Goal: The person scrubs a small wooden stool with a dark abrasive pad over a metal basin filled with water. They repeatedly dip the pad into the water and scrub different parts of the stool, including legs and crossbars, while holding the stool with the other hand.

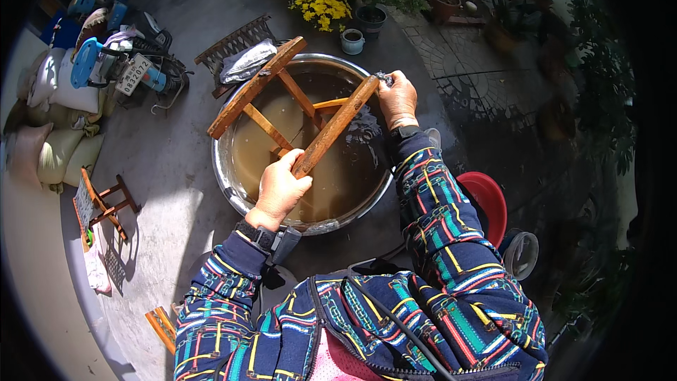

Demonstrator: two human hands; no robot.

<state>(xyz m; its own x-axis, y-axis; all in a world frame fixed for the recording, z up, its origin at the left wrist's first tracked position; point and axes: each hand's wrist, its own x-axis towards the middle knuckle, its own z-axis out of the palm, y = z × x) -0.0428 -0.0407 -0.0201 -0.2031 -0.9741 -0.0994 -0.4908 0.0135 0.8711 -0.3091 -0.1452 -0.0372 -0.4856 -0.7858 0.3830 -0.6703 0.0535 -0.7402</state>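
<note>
A wooden frame with crossed legs, apparently a folding stool [338, 121], is held tilted over a large round metal basin [226, 185]. Brownish, murky water [328, 198] fills much of the basin. My left hand [283, 185] grips the near end of the frame's closer bar. At that bar's far end is my right hand [398, 98], its fingers closed around a shiny grey wad, likely a steel wool scourer [385, 79], which touches the wood. The far bar rests at or just above the basin's rim; I cannot tell which. Part of the crossed legs is hidden behind the closer bar.
A slatted stool [232, 45] with a grey cloth [248, 61] stands beyond the basin. A red tub [485, 203] and a clear-topped container [521, 255] are at right. Left are a motorbike [140, 58], sacks [61, 153] and a folding chair [103, 203]. Flowerpots [352, 41] line the back.
</note>
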